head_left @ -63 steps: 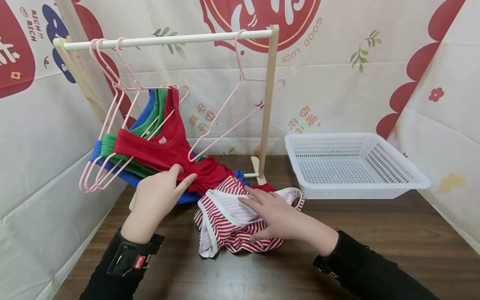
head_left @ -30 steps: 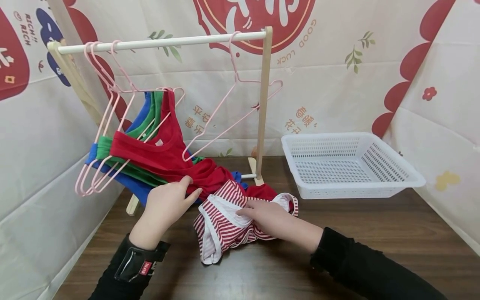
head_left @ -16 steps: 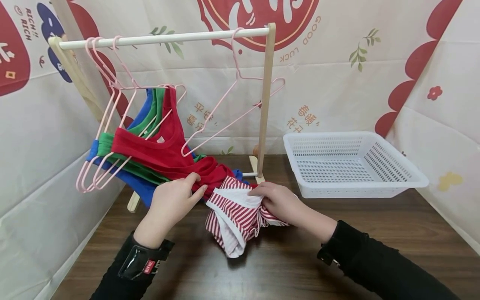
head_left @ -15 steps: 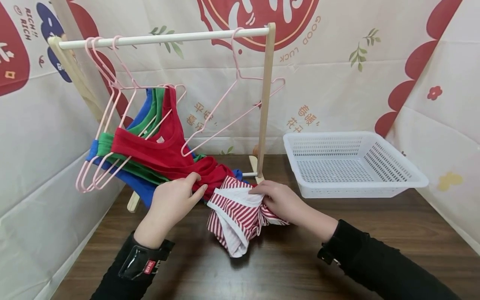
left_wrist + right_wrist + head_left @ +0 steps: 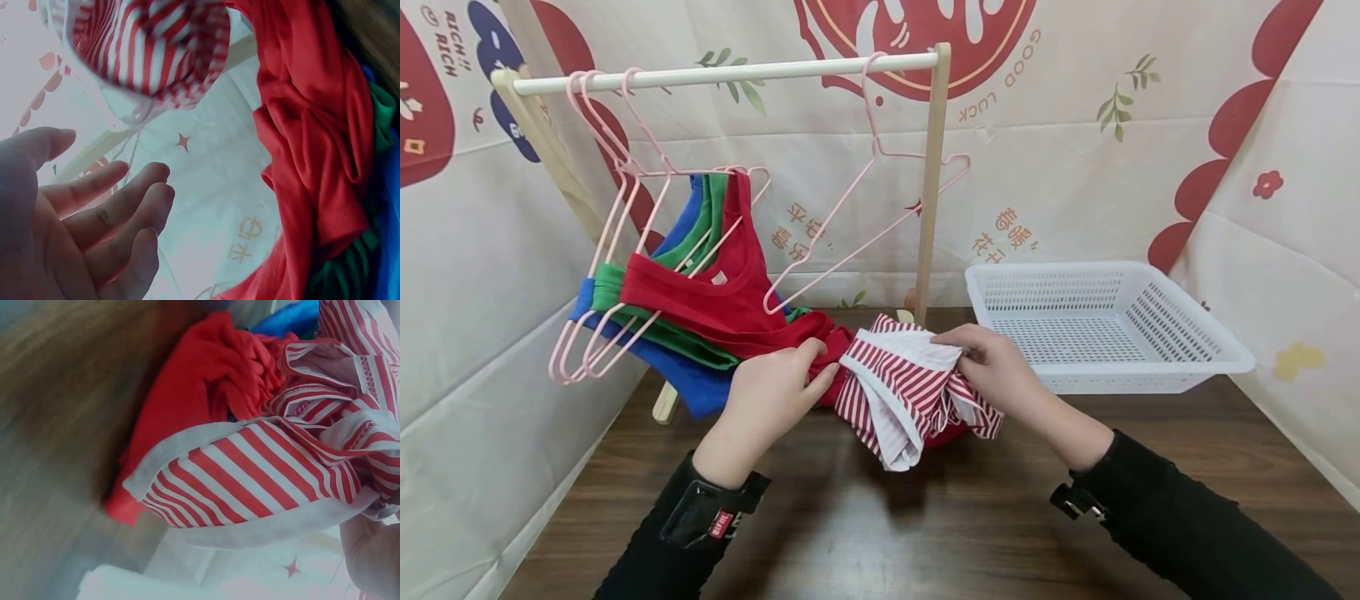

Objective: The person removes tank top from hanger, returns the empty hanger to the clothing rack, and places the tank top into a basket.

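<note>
A red-and-white striped tank top [image 5: 898,383] with white trim hangs bunched above the table, its fabric also filling much of the right wrist view. My right hand [image 5: 1000,371] pinches it by its upper edge. My left hand [image 5: 775,392] is held just left of the striped top, in front of a red tank top [image 5: 700,300]. In the left wrist view its fingers [image 5: 119,219] are relaxed and slightly bent, with nothing in them. The red top hangs on a pink hanger, its lower part trailing behind the striped one.
Green [image 5: 613,287] and blue [image 5: 700,392] tops hang behind the red one at the left of a rack with a white rail [image 5: 737,73]. A bare pink hanger [image 5: 827,225] hangs near its right post. A white basket [image 5: 1112,379] stands at the right on the wooden table [image 5: 850,533].
The right hand closed on the striped top, which lay on the table, and lifted it up and to the right. The left hand moved right and slightly down, towards it.
</note>
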`<state>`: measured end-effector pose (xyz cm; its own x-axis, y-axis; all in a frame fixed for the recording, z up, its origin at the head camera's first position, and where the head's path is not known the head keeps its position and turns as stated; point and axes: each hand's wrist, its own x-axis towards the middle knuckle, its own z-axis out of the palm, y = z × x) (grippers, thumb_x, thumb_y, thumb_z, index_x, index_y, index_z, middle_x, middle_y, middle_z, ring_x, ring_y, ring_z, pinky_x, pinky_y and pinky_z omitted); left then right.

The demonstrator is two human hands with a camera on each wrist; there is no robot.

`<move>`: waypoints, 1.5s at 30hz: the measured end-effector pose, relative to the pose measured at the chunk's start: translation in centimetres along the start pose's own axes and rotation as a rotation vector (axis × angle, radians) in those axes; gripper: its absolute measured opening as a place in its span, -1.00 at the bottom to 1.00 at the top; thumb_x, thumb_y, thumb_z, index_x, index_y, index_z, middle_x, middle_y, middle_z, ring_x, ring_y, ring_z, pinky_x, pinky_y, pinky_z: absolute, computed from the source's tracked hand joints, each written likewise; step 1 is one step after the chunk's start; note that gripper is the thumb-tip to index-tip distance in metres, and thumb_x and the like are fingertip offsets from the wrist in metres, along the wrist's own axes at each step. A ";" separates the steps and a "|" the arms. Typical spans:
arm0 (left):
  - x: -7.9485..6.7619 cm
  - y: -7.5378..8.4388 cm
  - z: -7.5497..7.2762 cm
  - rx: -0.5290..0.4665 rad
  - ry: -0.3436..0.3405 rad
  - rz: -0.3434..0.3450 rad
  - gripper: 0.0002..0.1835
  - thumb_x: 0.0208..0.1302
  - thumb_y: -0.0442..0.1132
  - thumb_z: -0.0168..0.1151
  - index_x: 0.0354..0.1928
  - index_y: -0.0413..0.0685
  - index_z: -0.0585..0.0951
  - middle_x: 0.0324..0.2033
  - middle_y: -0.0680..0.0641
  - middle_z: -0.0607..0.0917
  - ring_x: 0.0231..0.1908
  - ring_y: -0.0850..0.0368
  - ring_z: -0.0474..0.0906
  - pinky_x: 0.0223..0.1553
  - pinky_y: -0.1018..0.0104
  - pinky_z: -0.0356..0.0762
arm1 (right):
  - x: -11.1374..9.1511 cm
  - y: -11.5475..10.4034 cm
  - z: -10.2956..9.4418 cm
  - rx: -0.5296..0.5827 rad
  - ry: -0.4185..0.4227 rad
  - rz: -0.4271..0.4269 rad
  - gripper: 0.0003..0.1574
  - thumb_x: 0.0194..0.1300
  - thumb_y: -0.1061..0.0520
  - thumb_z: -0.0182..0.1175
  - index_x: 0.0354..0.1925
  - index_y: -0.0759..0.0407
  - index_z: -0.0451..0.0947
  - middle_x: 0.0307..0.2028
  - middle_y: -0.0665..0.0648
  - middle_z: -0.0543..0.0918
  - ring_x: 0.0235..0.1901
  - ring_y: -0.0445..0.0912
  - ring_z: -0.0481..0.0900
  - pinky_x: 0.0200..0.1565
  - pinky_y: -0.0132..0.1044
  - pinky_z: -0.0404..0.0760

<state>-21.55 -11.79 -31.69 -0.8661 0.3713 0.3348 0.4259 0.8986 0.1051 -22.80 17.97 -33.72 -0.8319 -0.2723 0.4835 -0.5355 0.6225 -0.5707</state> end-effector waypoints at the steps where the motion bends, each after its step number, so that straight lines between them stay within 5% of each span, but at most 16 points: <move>1: 0.1 0.2 0.0 -0.003 0.006 0.001 -0.62 0.28 0.10 0.24 -0.05 0.00 0.59 -0.71 0.17 0.47 -0.65 0.24 0.41 -0.53 0.32 0.43 | 0.0 0.0 -0.3 -0.003 0.017 0.012 -0.56 0.21 0.46 0.13 -0.06 0.11 0.71 -0.08 0.08 0.69 -0.05 -0.02 0.59 -0.07 -0.08 0.53; 10: 1.4 1.6 -0.2 -0.034 0.118 0.031 -0.67 0.28 0.05 0.24 -0.05 0.01 0.60 -0.56 0.09 0.62 -0.57 0.19 0.51 -0.54 0.34 0.45 | 0.9 -0.7 -3.8 -0.014 0.161 0.118 -0.64 0.29 0.37 0.13 -0.05 0.11 0.71 0.00 0.11 0.68 0.05 0.00 0.55 0.02 -0.05 0.46; 16: 2.3 2.6 -0.3 -0.041 0.130 0.053 -0.69 0.31 0.03 0.21 -0.04 0.02 0.62 -0.60 0.09 0.59 -0.59 0.18 0.49 -0.58 0.35 0.39 | 1.2 -1.3 -6.4 0.046 0.200 0.266 -0.68 0.40 0.11 0.15 0.06 0.05 0.67 0.14 0.09 0.59 0.09 -0.06 0.47 0.02 -0.16 0.43; 22: 2.9 3.5 0.1 -0.057 0.132 0.079 -0.67 0.32 0.04 0.20 -0.02 0.01 0.62 -0.49 0.06 0.67 -0.59 0.20 0.48 -0.62 0.40 0.35 | 1.2 -1.0 -8.1 0.074 0.313 0.319 -0.66 0.39 0.07 0.16 0.08 0.05 0.66 -0.01 0.03 0.63 -0.19 -0.19 0.43 -0.26 -0.47 0.40; 28: 3.7 4.5 0.5 -0.059 0.172 0.134 -0.71 0.36 0.01 0.16 -0.04 0.01 0.62 -0.39 0.04 0.72 -0.59 0.21 0.49 -0.65 0.43 0.31 | 1.3 -0.6 -9.7 0.125 0.423 0.335 -0.66 0.36 0.14 0.18 0.08 0.06 0.66 -0.37 -0.14 0.60 -0.41 -0.20 0.40 -0.47 -0.51 0.40; 33: 4.1 5.2 0.9 -0.068 0.212 0.181 -0.74 0.37 -0.01 0.15 -0.08 0.00 0.62 -0.44 0.05 0.70 -0.62 0.23 0.45 -0.69 0.43 0.26 | 1.4 0.1 -10.9 0.128 0.449 0.362 -0.64 0.38 0.10 0.16 0.12 0.02 0.64 -0.23 -0.07 0.55 -0.41 -0.17 0.31 -0.57 -0.47 0.30; 38: 4.4 5.7 1.3 -0.065 0.244 0.209 -0.76 0.36 -0.03 0.14 -0.13 0.00 0.61 -0.45 0.05 0.70 -0.61 0.23 0.47 -0.69 0.43 0.26 | 1.3 1.2 -11.3 0.148 0.473 0.415 -0.61 0.41 0.06 0.12 0.16 -0.01 0.61 0.00 0.00 0.54 -0.22 -0.19 0.42 -0.44 -0.59 0.42; 45: 4.9 6.0 1.9 -0.058 0.208 0.192 -0.77 0.35 -0.02 0.15 -0.14 0.02 0.60 -0.47 0.08 0.67 -0.58 0.23 0.49 -0.65 0.43 0.32 | 1.2 3.3 -11.8 0.146 0.532 0.443 -0.60 0.44 0.06 0.08 0.18 0.02 0.59 0.08 0.05 0.56 -0.10 -0.21 0.55 -0.21 -0.60 0.51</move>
<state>-23.69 -4.11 -31.21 -0.6981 0.4722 0.5382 0.5967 0.7991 0.0729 -23.84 28.33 -27.23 -0.8119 0.4024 0.4230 -0.2086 0.4767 -0.8539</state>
